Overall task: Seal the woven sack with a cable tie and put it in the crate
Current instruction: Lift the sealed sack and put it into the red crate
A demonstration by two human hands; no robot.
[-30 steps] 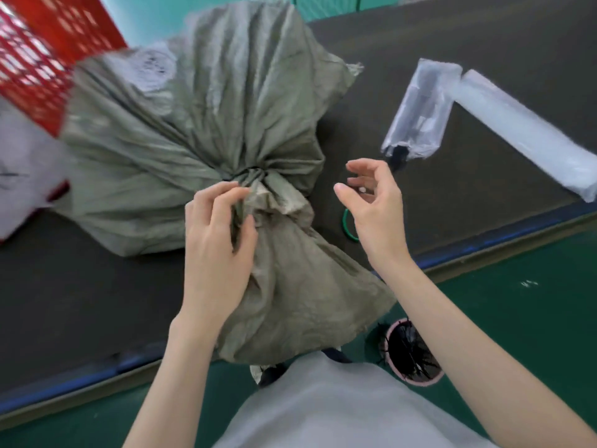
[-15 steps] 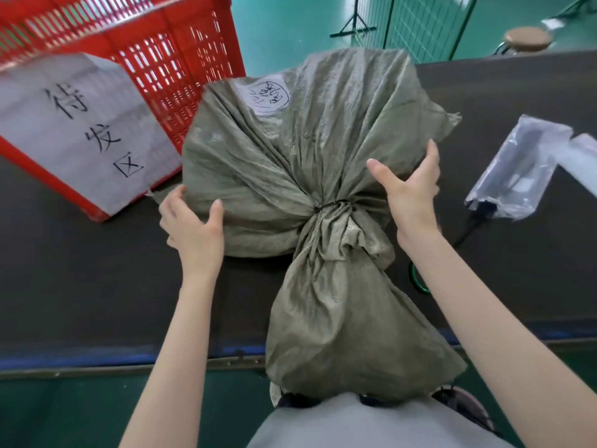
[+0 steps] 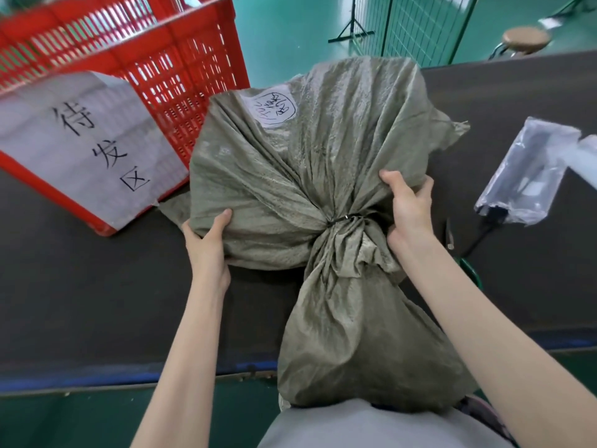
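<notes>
The woven sack (image 3: pixel 310 176) lies on the desk (image 3: pixel 80 302) between my two grips, its neck cinched by a dark cable tie (image 3: pixel 345 218) and the loose mouth trailing back over the desk edge toward my body. A white label (image 3: pixel 274 106) with handwriting sits on the far side of the bulge. My left grip (image 3: pixel 206 234) is clamped on the sack's near-left edge, thumb on top and the fingers tucked out of sight beneath. My right grip (image 3: pixel 410 205) is closed on a bunched fold just right of the tie.

I judge the sealing done and the lift into the crate (image 3: pixel 181 59) not yet done. The cloth is soft, crinkled and probably slick, so it should sag and shift. I would keep hold of the full body on both sides rather than the limp tail, which could catch on the desk edge.

The red crate stands just beyond my left grip, a paper sign (image 3: pixel 87 150) across its near wall. Well out past my right grip lies a clear plastic bag (image 3: pixel 529 176). The desk is dark and matte. Beyond it are a green floor (image 3: pixel 290 24), a wire fence (image 3: pixel 420 24) and a round stool (image 3: pixel 525 38).
</notes>
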